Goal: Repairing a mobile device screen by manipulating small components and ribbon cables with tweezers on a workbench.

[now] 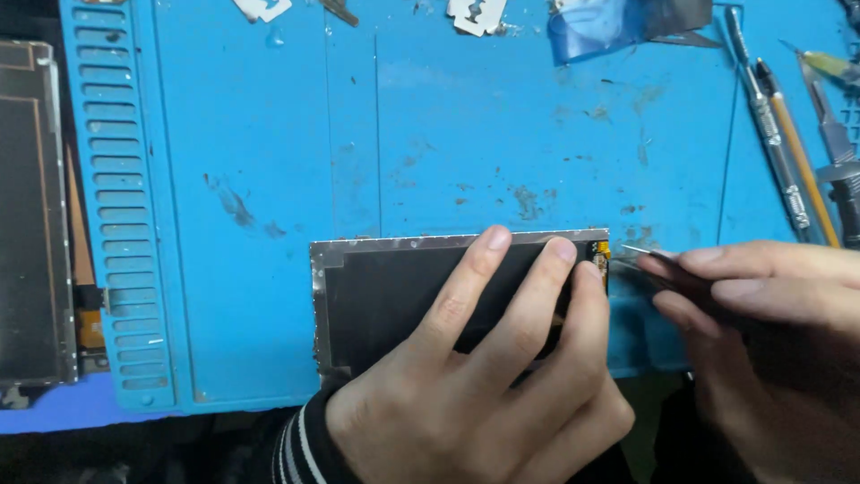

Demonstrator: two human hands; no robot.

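A flat dark panel with a silvery metal frame (376,296) lies on a blue work mat (269,179) near its front edge. My left hand (484,376) presses down on the panel with three fingers spread over its right part. My right hand (761,314) holds a thin dark pointed tool (649,260), like tweezers, with its tip at the panel's right edge next to a small orange connector (602,253).
Several hand tools (788,152) lie at the mat's right side. Razor blades (475,13) and a blue film scrap (600,31) sit at the back. Another dark framed panel (31,215) rests off the mat's left edge. The mat's left strip has slotted compartments (121,206).
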